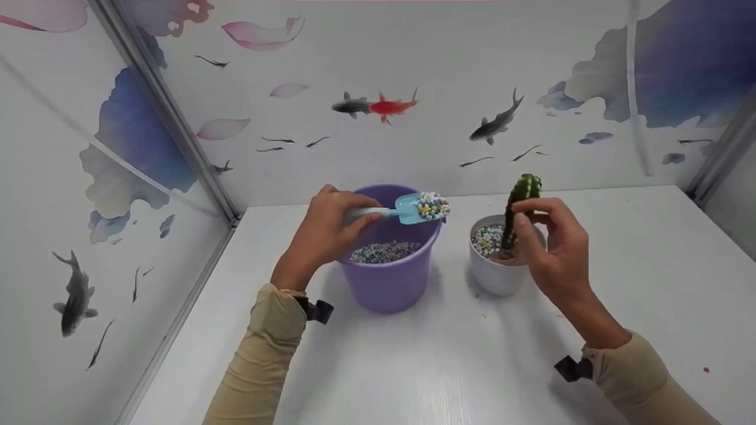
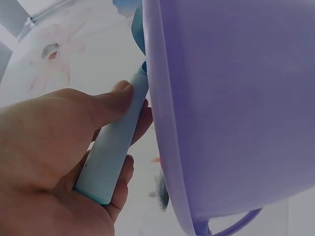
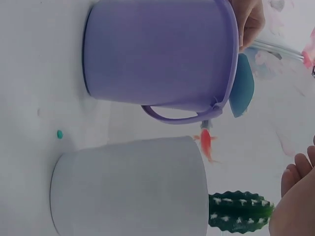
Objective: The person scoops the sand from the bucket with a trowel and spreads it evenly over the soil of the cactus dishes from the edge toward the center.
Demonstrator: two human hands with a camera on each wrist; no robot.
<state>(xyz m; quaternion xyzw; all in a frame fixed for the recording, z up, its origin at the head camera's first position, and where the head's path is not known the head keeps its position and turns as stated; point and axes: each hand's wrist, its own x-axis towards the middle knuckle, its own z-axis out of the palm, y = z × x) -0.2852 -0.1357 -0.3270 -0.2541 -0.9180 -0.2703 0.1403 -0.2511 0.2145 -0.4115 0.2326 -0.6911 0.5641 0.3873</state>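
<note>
My left hand (image 1: 331, 224) grips the pale handle (image 2: 110, 147) of a small light-blue shovel (image 1: 407, 209), thumb along its top. Multicoloured pebbles (image 1: 434, 206) are heaped in its blade, which is over the far right rim of a purple bucket (image 1: 387, 289). More pebbles (image 1: 384, 252) lie inside the bucket. To the right, a green cactus (image 1: 525, 188) stands in a white pot (image 1: 499, 277) with pebbles (image 1: 487, 239) and brown soil around its base. My right hand (image 1: 558, 251) is beside the upper cactus, fingers loosely bent, thumb and forefinger overlapping it in the head view.
Both vessels stand on a white table (image 1: 384, 366) near a back wall (image 1: 413, 153) printed with fish and petals. A side wall (image 1: 35, 206) rises at the left. The bucket's handle (image 3: 172, 118) hangs on the pot side. A small green bit (image 3: 60, 134) lies on the table.
</note>
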